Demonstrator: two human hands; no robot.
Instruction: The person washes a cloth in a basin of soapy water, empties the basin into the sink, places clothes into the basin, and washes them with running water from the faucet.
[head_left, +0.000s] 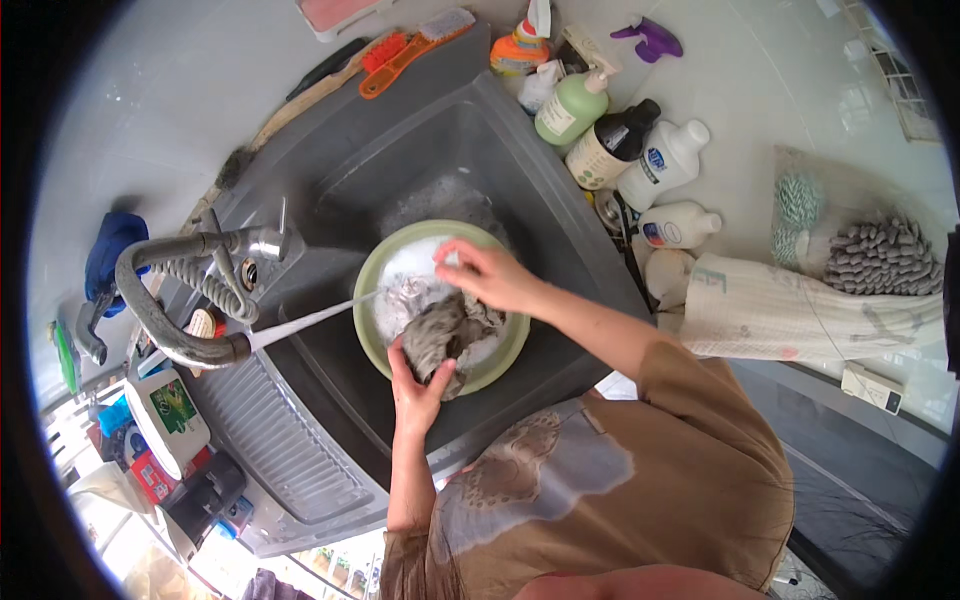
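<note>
A pale green plastic basin (517, 352) of white suds (401, 259) stands in a dark grey sink (559, 315). Wet grey-brown cloth (435, 334) is bunched in it, partly above the foam. My left hand (416, 390) grips the cloth at the basin's near rim, thumb and fingers on either side. Over the far right part of the basin, my right hand (484, 277) is bent with fingers apart, no object visible in it; cloth lies just under its palm. From the curved metal faucet (161, 330) a stream of water (307, 324) runs into the suds.
Along the sink's right edge stand several bottles, among them a green pump bottle (574, 109) and a white one (664, 165). An orange scrub brush (397, 67) rests on the far rim. At left is a ribbed drainboard (277, 442) beside a white container (169, 420).
</note>
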